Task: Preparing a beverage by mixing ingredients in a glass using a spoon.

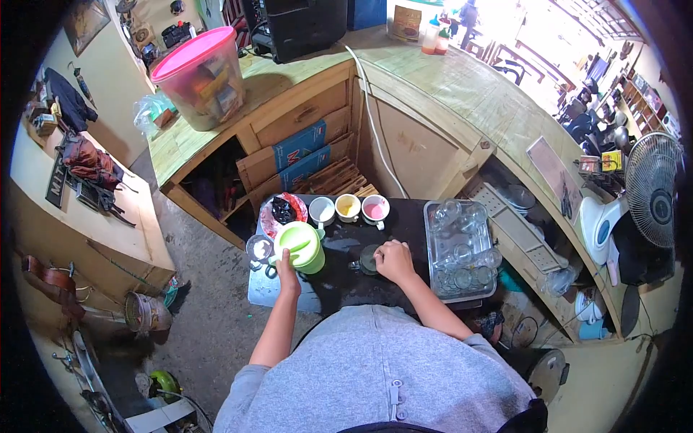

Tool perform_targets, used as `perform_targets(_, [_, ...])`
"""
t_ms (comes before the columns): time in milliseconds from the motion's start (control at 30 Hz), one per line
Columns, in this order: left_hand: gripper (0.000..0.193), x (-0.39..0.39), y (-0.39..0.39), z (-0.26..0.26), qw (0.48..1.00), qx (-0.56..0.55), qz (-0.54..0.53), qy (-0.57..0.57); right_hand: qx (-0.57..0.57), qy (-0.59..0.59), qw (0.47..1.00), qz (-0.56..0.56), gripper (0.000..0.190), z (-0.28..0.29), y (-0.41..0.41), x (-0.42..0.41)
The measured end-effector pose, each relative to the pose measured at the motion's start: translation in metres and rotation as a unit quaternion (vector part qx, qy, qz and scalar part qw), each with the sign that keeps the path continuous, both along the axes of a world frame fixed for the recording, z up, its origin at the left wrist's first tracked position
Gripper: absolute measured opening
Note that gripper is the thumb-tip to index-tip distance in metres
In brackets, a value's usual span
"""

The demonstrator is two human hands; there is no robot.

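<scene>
My left hand (289, 276) is around the handle side of a light green lidded plastic pitcher (309, 254), on the left of the black tabletop (338, 292). A clear glass mug (368, 261) stands near the middle, its handle towards the left. My right hand (394, 261) is at the mug's right rim with curled fingers; whether it grips the mug or something small is hidden. Behind are three cups: a white-filled cup (321, 209), a yellow-filled cup (347, 207) and a pink-filled cup (375, 209). Left of the pitcher sits a glass cup (260, 248) with white contents.
A clear plastic tray (460, 295) of several upturned glasses and mugs is at the right. A red-and-white plate (269, 222) with a black plastic bag (283, 209) lies behind the pitcher. The wooden counter (303, 76) curves around, carrying a pink-lidded bucket (208, 92) and a fan (652, 189).
</scene>
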State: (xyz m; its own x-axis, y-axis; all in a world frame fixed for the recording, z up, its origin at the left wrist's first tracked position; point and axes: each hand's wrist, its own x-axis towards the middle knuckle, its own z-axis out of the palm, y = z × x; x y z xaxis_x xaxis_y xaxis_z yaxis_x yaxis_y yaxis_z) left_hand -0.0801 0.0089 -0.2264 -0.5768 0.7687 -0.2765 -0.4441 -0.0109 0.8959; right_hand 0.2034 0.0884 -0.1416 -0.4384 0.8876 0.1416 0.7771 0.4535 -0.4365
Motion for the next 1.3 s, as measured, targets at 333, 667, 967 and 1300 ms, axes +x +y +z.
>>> perform_targets(333, [0.037, 0.023, -0.002, 0.035, 0.998, -0.007, 0.032, -0.058, -0.023, 0.069, 0.997, -0.020, 0.010, 0.000, -0.005, 0.001])
perform_targets(667, [0.065, 0.060, -0.001, 0.065, 0.997, 0.034, -0.063, 0.005, -0.015, 0.001, 0.999, -0.029, 0.011, -0.004, -0.002, 0.004])
perform_targets(967, [0.065, 0.073, 0.001, 0.055, 0.983, 0.023, -0.098, 0.154, -0.022, -0.018, 0.999, -0.040, 0.012, -0.001, -0.010, -0.003])
perform_targets(1300, [0.066, 0.083, -0.001, 0.067, 0.944, -0.006, -0.091, 0.318, 0.037, 0.005, 0.997, -0.064, 0.012, -0.001, -0.009, -0.002])
